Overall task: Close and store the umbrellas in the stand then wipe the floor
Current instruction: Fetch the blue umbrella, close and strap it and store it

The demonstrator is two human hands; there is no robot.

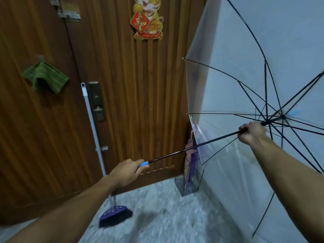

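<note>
Two hands are on one clear umbrella [245, 85] in the head view, and its canopy is fully spread against the right wall. Left hand [126, 172] is wrapped round the blue handle [144, 163], low and near the door; right hand [252, 133] grips the black shaft [192, 148] just below the runner, right up by the ribs. That looks like the set-up for pulling the runner down, so I'd call this umbrella not yet closed.

Down in the corner stands the clear umbrella stand [188, 185], on the floor between door and wall, and it already holds folded umbrellas [191, 158], one pinkish, one purple. So part of the storing looks done; this one is left to collapse and drop in, and the wiping isn't started as far as I can judge.

Round the room: speckled grey floor [166, 216], a ribbed wooden door [131, 85] with a tiger decoration [149, 18], a green cloth [45, 77] hanging on a hook, and a purple-headed broom [114, 214] leaning by the lock.
</note>
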